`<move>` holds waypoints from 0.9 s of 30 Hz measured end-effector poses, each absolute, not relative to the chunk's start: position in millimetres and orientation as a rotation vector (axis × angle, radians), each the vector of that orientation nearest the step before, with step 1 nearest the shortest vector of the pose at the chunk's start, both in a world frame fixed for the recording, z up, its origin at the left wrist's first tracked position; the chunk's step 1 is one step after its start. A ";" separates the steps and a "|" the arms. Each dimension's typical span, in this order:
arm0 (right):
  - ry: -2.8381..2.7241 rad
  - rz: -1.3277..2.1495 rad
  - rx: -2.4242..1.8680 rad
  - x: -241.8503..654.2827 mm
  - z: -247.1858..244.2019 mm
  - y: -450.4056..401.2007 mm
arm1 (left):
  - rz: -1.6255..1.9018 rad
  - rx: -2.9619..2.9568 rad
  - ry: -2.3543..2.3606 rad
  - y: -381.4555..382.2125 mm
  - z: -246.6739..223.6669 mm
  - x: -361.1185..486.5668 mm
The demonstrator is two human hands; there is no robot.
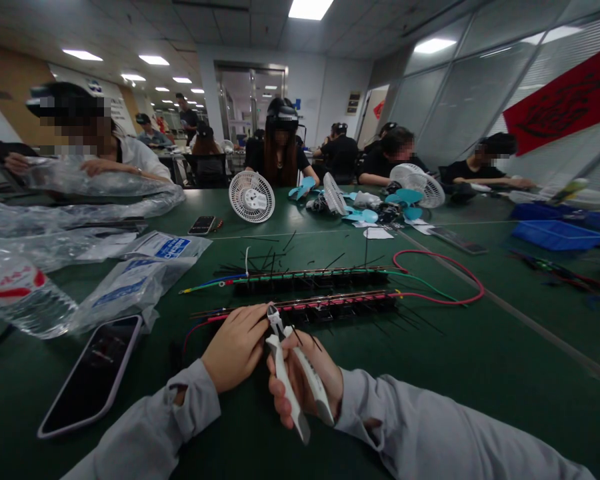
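Two long strips lie side by side across the green table, each with black blocks, bundled wires and thin black cable-tie tails sticking out. Red wires run along the near strip (330,303); green and blue ones run along the far strip (310,275). My left hand (235,347) is closed over the left part of the near strip, its fingertips partly hidden. In my right hand (305,373) is a pair of white-handled cutting pliers (279,321), gripped by the handles. Their jaws point up at the near strip, beside my left fingertips.
At left are a phone (93,373), a water bottle (23,287) and plastic bags (135,277). Loose black cable-tie pieces (270,257) lie behind the strips. Fan grilles (253,197), blue fan blades (363,215) and blue trays (557,233) stand farther back. Several people sit around.
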State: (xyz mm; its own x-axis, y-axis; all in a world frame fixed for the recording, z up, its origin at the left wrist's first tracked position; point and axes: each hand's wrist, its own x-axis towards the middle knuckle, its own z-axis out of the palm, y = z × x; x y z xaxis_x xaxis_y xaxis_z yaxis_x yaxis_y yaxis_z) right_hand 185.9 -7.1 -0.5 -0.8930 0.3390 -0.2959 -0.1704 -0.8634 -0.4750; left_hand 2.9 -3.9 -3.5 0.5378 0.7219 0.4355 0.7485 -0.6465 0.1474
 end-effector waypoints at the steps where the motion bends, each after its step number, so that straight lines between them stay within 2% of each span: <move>1: -0.654 2.746 -0.542 186.0 -0.3 -7.2 | -0.722 -2.703 -1.298 -4.1 -3.1 3.1; 15: -0.645 2.717 -0.425 184.4 -2.3 -4.9 | -0.687 -2.766 -1.276 -0.2 -2.8 -1.0; 27: -0.822 2.841 -0.377 186.0 -0.4 -3.3 | -0.660 -2.783 -1.253 1.4 -4.2 -3.8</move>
State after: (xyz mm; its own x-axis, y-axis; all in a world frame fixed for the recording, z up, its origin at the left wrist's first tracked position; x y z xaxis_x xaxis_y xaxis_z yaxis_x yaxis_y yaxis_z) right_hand 186.0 -3.3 -0.4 -0.9554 0.2211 -0.1957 -0.0824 -0.8362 -0.5421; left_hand -3.8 1.4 -4.2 0.5887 0.7112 0.3842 0.7190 -0.6779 0.1530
